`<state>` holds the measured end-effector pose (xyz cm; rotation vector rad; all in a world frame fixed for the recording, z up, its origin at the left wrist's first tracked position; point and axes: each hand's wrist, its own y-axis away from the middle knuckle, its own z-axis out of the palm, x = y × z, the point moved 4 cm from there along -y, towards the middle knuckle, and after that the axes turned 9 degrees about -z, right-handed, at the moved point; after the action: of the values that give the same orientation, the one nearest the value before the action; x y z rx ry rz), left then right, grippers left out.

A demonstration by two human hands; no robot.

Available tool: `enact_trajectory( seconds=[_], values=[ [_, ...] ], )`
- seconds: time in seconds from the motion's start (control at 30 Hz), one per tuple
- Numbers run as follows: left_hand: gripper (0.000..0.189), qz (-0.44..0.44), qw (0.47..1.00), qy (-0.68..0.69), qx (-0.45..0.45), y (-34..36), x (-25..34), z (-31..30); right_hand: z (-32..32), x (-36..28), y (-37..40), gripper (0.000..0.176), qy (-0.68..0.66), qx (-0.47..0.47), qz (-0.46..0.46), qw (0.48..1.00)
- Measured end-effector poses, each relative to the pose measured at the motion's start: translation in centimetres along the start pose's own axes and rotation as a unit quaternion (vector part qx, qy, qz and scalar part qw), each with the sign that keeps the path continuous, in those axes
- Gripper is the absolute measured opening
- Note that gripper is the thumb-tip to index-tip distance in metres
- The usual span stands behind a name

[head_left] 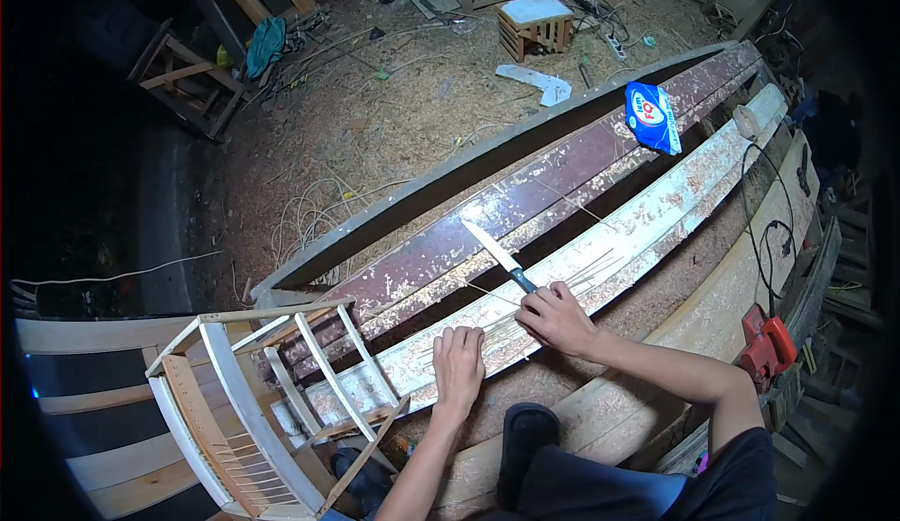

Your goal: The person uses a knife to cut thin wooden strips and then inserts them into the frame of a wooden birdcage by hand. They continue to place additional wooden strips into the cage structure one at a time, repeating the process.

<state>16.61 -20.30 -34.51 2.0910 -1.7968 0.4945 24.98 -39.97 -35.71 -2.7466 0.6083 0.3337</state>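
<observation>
My right hand (555,318) is wrapped round the dark handle of a knife (493,247), whose blade points up and left over the boards. To its left, my left hand (458,362) rests on the pale plank (647,221), fingers pressed together on thin wooden sticks (586,272). Several of these sticks lie along the plank and pass beneath my right hand. Behind them runs a dark red board (478,216) with worn paint. A slatted wooden frame (323,371) stands at the left end of the plank.
A blue and white packet (652,118) lies on the red board. An orange power tool (769,347) with a black cable is at the right. Beyond the boards are a small slatted stool (534,22) and coiled cord (314,216) on the shavings-covered floor.
</observation>
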Motion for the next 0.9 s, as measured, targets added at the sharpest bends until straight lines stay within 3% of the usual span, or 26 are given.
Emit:
enact_trajectory(
  seconds=[0.37,0.43,0.53,0.67,0.9],
  values=[
    [0.011,-0.005,0.998,0.056,-0.018,-0.6,0.6,-2.0,-0.6,-0.8,-1.3,0.014,-0.059,0.003,0.053,0.997],
    [0.012,0.029,0.997,0.069,-0.002,-0.6,1.3,-2.9,-0.8,-1.1,-1.4,0.015,-0.043,-0.004,0.034,0.998],
    [0.012,0.002,0.996,0.080,-0.048,-0.1,0.8,-2.5,-0.8,-1.5,-1.3,0.016,-0.031,-0.013,0.013,0.999],
    [0.012,0.003,0.995,0.093,-0.027,0.1,1.1,-3.2,-0.5,-0.8,-0.7,0.017,0.002,-0.030,-0.011,0.999],
    [0.011,-0.019,1.000,0.006,-0.022,1.2,-0.2,-5.7,-0.8,0.2,0.8,0.018,0.006,-0.011,0.000,1.000]
  ],
)
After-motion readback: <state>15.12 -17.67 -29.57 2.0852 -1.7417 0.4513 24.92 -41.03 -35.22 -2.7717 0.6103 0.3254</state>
